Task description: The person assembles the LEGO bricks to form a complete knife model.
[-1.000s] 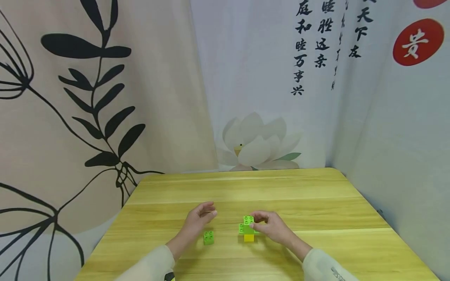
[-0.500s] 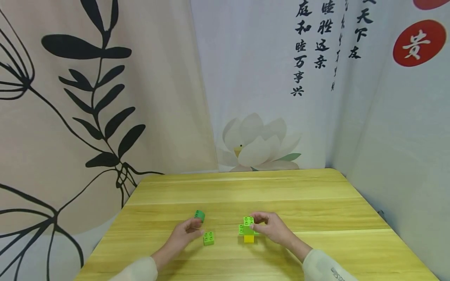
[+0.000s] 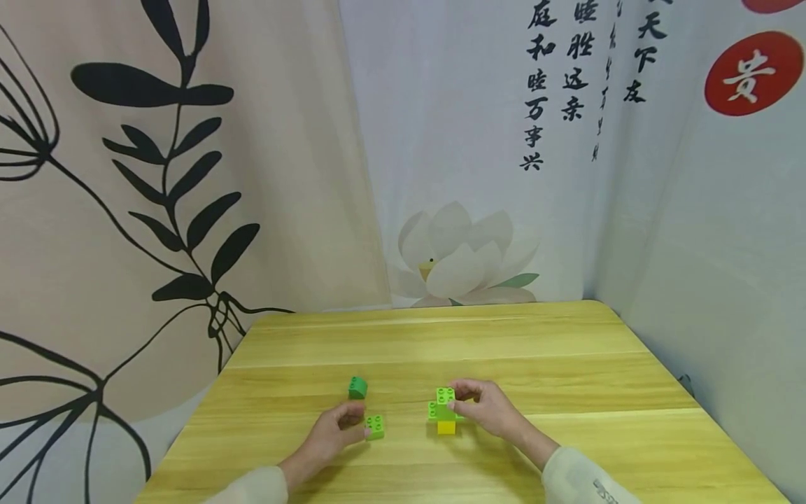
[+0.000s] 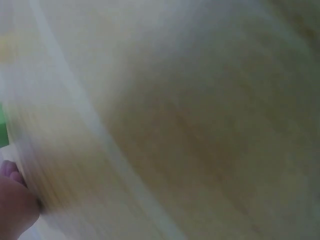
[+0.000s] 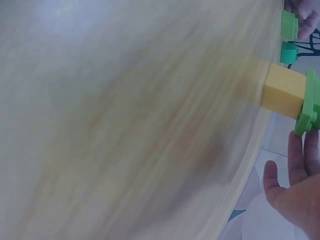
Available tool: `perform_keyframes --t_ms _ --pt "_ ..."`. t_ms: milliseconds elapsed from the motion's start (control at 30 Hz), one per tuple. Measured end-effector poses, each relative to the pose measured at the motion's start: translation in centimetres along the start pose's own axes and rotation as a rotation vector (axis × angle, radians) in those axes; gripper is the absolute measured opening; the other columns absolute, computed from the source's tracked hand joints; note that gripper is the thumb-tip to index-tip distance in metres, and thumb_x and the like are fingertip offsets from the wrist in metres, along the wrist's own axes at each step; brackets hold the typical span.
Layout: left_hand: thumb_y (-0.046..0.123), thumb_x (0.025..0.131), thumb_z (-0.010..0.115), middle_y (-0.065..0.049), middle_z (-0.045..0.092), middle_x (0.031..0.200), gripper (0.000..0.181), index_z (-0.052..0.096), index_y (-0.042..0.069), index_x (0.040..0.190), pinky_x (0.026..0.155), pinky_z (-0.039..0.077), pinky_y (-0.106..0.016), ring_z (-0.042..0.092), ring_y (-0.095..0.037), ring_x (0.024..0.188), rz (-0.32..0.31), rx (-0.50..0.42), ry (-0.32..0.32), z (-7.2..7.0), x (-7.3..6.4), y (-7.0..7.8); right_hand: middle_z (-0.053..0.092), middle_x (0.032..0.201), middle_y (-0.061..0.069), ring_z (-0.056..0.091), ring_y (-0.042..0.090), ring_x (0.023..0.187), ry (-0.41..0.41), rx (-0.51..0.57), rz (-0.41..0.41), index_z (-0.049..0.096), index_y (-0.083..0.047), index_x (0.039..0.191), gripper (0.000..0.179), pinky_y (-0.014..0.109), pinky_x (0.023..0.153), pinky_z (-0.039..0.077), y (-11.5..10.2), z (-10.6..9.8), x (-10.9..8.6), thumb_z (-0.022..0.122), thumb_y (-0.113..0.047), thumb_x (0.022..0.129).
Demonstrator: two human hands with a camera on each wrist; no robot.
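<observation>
Left hand [image 3: 329, 435] at lime brick [image 3: 376, 426], grip unclear, right hand [image 3: 491, 407] pinching green-and-yellow stack [image 3: 443, 414], darker green brick [image 3: 357, 388] beyond the left

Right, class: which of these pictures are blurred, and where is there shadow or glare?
Head view: fairly crisp, soft shadows beside left hand and right hand on the tabletop; left wrist view: tabletop blurred, with a broad dim patch; right wrist view: pale glare at upper left, tabletop smeared, yellow block clearer.
</observation>
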State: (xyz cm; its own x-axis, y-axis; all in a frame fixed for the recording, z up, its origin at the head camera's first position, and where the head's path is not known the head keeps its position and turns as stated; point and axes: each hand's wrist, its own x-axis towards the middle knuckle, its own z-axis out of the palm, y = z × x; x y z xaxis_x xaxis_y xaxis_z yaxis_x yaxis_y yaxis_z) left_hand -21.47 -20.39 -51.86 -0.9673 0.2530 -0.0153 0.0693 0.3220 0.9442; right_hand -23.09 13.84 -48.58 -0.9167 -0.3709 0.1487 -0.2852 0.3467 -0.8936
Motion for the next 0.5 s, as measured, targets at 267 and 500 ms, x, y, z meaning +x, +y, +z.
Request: perform_keyframes --t_ms 267,500 --pt "0.018 0.085 0.080 -0.014 0.060 0.122 0.054 0.058 -0.003 0.129 0.096 0.048 -0.044 0.055 -0.033 0.114 0.035 0.068 0.018 0.40 -0.06 0.06 0.069 0.103 0.001 0.060 0.021 0.097 -0.021 0.012 0.003 0.067 -0.007 0.121 0.033 0.033 0.082 0.048 0.09 -0.05 0.34 0.071 -0.025 0.094" --pt "0.019 0.084 0.081 -0.011 0.060 0.121 0.051 0.060 -0.001 0.127 0.101 0.042 -0.054 0.054 -0.032 0.114 0.060 0.115 0.030 0.61 -0.09 -0.24 0.067 0.106 0.005 0.059 0.023 0.098 -0.029 0.027 0.001 0.066 -0.007 0.122 0.033 0.028 0.077 0.051 0.10 0.12 0.34 0.069 -0.025 0.095"
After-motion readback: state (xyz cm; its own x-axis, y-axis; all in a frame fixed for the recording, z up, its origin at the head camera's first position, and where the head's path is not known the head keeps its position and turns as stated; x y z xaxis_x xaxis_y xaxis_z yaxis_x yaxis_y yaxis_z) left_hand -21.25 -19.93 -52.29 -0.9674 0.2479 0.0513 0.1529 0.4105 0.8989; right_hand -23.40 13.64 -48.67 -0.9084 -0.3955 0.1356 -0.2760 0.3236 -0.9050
